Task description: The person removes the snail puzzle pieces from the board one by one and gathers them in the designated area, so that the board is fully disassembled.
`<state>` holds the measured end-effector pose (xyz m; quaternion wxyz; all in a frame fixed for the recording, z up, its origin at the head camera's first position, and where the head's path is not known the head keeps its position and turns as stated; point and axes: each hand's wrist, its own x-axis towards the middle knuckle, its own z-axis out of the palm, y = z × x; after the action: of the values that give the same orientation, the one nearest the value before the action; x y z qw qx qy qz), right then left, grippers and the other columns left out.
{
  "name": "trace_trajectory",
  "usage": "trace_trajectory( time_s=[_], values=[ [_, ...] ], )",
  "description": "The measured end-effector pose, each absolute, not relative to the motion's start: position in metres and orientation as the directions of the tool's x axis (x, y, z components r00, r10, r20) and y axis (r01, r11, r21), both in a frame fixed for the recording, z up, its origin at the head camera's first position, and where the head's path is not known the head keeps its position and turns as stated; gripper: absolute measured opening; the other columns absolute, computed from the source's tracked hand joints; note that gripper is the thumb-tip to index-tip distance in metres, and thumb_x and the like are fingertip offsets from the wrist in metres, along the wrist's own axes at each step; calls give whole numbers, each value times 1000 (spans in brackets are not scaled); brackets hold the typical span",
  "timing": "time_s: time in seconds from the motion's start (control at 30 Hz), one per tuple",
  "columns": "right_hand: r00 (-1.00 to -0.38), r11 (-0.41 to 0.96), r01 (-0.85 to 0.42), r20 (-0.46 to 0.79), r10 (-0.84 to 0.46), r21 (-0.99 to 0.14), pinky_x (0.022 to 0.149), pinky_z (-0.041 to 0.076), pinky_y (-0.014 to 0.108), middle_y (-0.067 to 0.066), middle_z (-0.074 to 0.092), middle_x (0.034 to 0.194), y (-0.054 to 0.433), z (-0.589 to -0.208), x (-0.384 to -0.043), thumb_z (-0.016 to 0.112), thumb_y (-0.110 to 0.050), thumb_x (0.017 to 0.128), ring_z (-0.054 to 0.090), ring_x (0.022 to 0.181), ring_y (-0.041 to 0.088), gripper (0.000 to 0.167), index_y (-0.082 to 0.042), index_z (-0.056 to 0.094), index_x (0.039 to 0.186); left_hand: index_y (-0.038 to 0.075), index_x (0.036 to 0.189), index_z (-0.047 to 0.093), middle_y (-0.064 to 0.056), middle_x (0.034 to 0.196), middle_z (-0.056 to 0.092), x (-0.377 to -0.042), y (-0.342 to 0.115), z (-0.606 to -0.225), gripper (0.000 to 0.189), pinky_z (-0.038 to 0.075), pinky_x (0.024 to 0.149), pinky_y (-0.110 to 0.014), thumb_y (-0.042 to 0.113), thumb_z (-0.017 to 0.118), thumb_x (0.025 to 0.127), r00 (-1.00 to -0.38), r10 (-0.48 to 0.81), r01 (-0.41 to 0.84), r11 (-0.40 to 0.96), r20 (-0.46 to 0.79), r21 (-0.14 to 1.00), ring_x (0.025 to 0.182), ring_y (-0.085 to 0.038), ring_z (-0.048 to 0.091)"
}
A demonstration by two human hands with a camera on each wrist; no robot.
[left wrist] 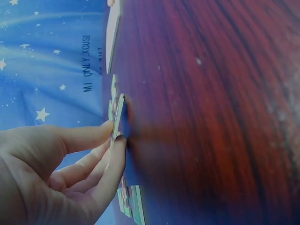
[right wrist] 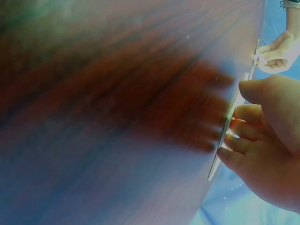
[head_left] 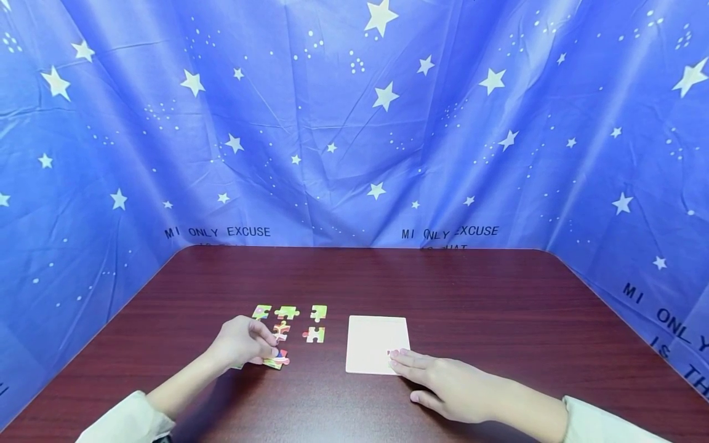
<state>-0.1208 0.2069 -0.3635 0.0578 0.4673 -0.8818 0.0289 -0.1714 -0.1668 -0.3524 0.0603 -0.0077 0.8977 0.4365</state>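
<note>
Between thumb and fingers my left hand (head_left: pixel 244 342) pinches a jigsaw puzzle piece (left wrist: pixel 120 110), lifted a little off the table at its near edge in the left wrist view. Around that hand lie several colourful puzzle pieces (head_left: pixel 287 312) in loose rows, some partly hidden behind it. To their right is a pale square puzzle board (head_left: pixel 371 342). My right hand (head_left: pixel 456 384) rests with extended fingers on the board's near right corner. A small reddish puzzle piece (head_left: pixel 390 354) shows at its fingertips, mostly covered by them.
A dark red wooden table (head_left: pixel 471 295) carries everything. Two more pieces, a green one (head_left: pixel 319 312) and a red-green one (head_left: pixel 316 335), lie between the left group and the board. A blue star-patterned curtain (head_left: pixel 332 123) hangs behind and at both sides.
</note>
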Motion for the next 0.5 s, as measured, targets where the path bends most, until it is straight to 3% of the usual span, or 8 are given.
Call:
trace_trajectory(
  time_s=[0.1,0.2,0.5],
  values=[
    [-565,568,-823,121,-817,-4,100,50,37,9,47,148,207,-363,-121,46,-30,101,50,133,25,45,-8,49,140,5,71,69,0,62,67,-171,-167,-351,12,50,49,-25,3,80,67,-998,17,-37,688,-67,725,53,-11,61],
    [-575,578,-816,113,-810,-14,101,49,37,9,47,149,207,-363,-121,46,-30,101,49,134,25,45,-8,48,141,10,69,69,1,59,66,-170,-167,-351,13,42,50,-25,7,81,67,-999,38,32,759,5,650,52,-10,56],
    [-577,578,-816,112,-809,-25,101,49,38,9,46,149,207,-363,-122,46,-30,101,48,135,25,45,-9,47,141,14,65,66,5,58,65,-169,-168,-351,16,43,57,-27,12,82,67,-993,87,116,844,80,524,59,-8,54]
  ],
)
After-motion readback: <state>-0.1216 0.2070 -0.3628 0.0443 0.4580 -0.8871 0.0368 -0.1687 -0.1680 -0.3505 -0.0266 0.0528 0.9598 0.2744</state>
